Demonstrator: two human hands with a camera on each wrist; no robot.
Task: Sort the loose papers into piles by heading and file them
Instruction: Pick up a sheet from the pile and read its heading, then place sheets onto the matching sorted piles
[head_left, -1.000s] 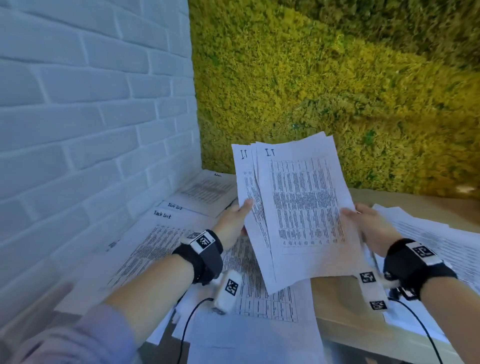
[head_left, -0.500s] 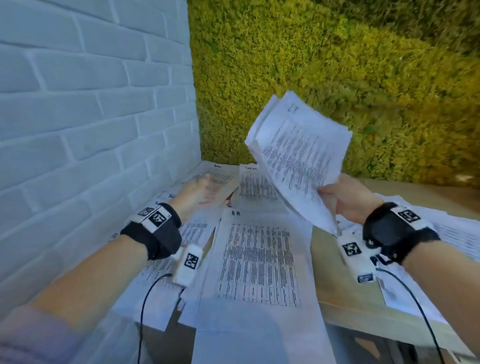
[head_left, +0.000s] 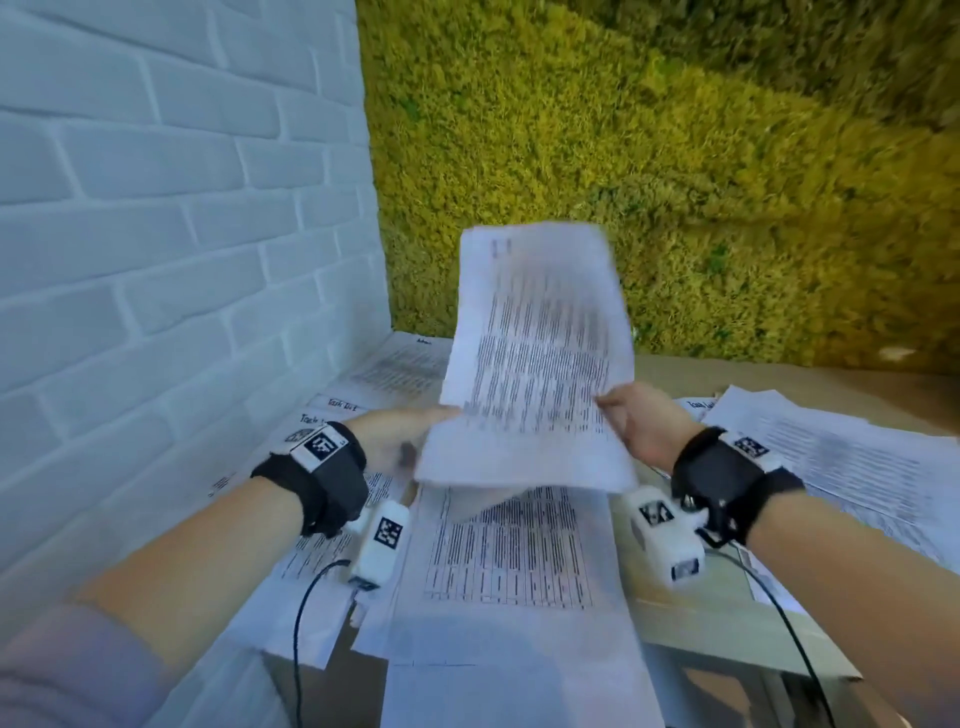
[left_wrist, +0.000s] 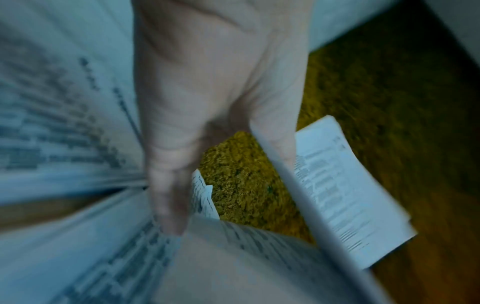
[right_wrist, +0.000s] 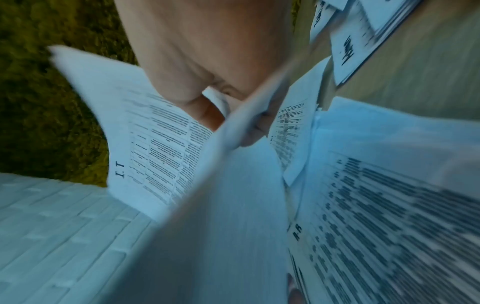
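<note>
A sheaf of printed papers (head_left: 540, 364) stands tilted up above the middle of the table; its top sheet is headed "I T" (right_wrist: 120, 169). My right hand (head_left: 639, 431) pinches its right edge, thumb (right_wrist: 202, 111) on the printed face and fingers behind. On the sheaf's left edge is my left hand (head_left: 400, 441), with the thumb (left_wrist: 275, 133) on top and the fingers tucked under the sheaf (left_wrist: 350, 195). The wrist views are blurred. Below lies a printed sheet (head_left: 509, 551). Piles headed "Task List" (head_left: 337, 410) lie to the left.
A white brick wall (head_left: 156, 260) runs along the left and a moss wall (head_left: 675, 182) stands behind. More papers (head_left: 831, 467) spread over the right of the wooden table (head_left: 701, 618), and another pile (head_left: 405, 364) lies far left. Several sheets overhang the front edge.
My left hand let go of the sheaf, reached to the left piles, and has come back to its left edge. The right hand swung the sheaf up, then back to the middle.
</note>
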